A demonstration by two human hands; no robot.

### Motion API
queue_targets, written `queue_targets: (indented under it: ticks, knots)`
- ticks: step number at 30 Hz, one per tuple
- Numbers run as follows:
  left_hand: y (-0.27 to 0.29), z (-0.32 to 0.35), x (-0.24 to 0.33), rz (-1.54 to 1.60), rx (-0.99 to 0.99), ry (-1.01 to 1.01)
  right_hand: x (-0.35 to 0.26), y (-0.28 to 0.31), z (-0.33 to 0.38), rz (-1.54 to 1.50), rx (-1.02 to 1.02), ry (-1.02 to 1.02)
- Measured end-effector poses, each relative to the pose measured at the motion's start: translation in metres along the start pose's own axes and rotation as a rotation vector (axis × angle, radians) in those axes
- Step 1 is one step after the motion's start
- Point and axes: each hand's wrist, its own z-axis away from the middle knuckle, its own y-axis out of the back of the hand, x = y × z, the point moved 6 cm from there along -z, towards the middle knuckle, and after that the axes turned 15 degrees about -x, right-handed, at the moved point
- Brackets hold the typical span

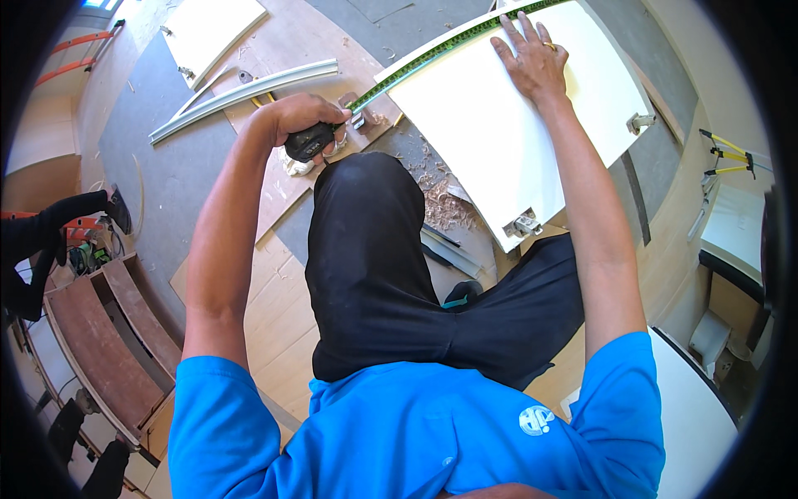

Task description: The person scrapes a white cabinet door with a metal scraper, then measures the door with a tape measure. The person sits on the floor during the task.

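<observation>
Upper middle, our left hand (303,115) grips a black tape measure (309,143); upper right, our right hand (534,66) lies open on a white board (490,125).

Smooth white panel (490,133), metal hinge (524,224), black plastic tape measure (308,143), wood shavings (446,205)

Tape blade (407,68) cut off at upper edge, markings too small to read, tape case (307,143) partly hidden under left fingers (326,111)
</observation>
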Motion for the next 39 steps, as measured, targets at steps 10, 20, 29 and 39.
queue_targets:
  ticks: [10,20,29,39]
  knots:
    - [0.0013,0.0003,0.0009,-0.082,-0.028,0.009,0.0003,0.0004,-0.0002,0.019,-0.003,-0.012]
    - [0.0005,-0.0003,0.0011,-0.079,-0.019,0.017,0.001,-0.0013,0.0006,0.014,-0.005,-0.014]
    - [-0.0002,0.0,0.0001,-0.071,0.003,0.03,0.0005,0.0008,0.0026,-0.021,0.006,-0.003]
    - [-0.0003,0.0001,0.0002,-0.069,0.01,0.045,-0.0013,0.0023,0.0023,0.002,0.0,-0.014]
